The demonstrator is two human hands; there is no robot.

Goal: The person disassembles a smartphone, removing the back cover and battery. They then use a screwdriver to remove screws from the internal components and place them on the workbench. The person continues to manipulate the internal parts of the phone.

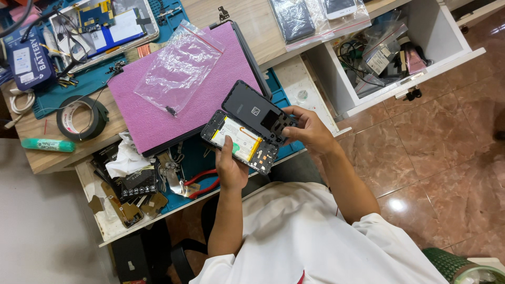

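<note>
Head view is showing a cluttered wooden worktop (252, 21) carrying a pink mat (210, 89) with a clear plastic bag (179, 66) lying on it, and, just above its near edge, an opened phone body (239, 142) being cradled in the left hand (230, 167), fingers curling around its lower edge. The right hand (309, 130) is pinching the dark back cover (255, 111), which is hanging over the body's upper end; supporting both pieces evenly seems wise. Red-handled pliers (202, 181), a tape roll (79, 118) and an open drawer (389, 52) are crowding nearby.
</note>
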